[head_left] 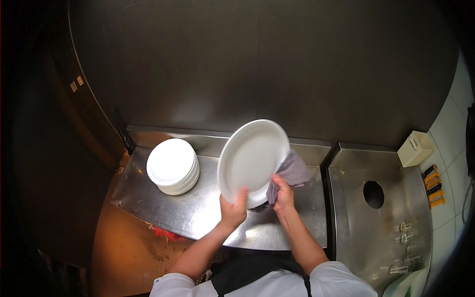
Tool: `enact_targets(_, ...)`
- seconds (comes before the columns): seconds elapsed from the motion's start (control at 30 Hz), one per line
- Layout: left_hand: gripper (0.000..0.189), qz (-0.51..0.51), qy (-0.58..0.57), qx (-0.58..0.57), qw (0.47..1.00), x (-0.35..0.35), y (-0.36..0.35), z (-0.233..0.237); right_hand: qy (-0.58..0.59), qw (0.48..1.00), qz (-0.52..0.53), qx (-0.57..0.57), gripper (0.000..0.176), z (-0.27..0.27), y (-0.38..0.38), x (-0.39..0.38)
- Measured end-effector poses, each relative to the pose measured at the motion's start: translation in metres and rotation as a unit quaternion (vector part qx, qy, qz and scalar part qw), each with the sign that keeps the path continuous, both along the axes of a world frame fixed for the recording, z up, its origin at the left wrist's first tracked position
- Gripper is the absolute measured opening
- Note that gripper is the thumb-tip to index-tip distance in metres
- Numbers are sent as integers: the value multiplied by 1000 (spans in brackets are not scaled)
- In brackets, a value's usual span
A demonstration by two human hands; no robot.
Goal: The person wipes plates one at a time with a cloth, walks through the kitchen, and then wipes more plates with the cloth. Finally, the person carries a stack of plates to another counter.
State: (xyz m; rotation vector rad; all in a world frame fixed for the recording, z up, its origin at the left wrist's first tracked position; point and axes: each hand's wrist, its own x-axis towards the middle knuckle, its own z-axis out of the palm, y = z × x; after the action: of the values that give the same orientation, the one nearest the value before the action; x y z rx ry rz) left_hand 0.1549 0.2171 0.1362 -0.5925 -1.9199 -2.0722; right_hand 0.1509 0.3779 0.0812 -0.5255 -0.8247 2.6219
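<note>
A white oval plate (253, 158) is tilted up above the steel counter. My left hand (233, 210) grips its lower left edge, with the thumb on the plate's face. At the lower right edge, my right hand (283, 193) is closed on a greyish-purple cloth (294, 171), which lies against the plate's rim. To the left, a stack of several white plates (172, 163) stands on the counter.
The steel counter (208, 218) meets a dark wall panel. At the right is a second steel surface (356, 218) with a round dark hole (373, 194) and several glasses (408, 237). A white holder (415, 148) and orange-and-black handles (434, 185) are by the tiles.
</note>
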Motion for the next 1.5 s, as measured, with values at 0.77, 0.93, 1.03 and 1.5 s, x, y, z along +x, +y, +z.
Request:
enact_targets(0.77,37,-59,-328,-97,938,17,-122,-30,326,613,124,709,43,148,-31,-32)
enact_targets(0.93,38,172,-329,217,903,-22,-202,-48,133,856,132,481,38,71,12,-23)
enact_targets(1.03,39,243,-246,300,889,-58,-230,-69,84,802,66,587,37,68,7,-4)
enact_targets(1.5,45,408,-206,193,868,-131,-221,-110,112,826,127,538,42,71,16,28)
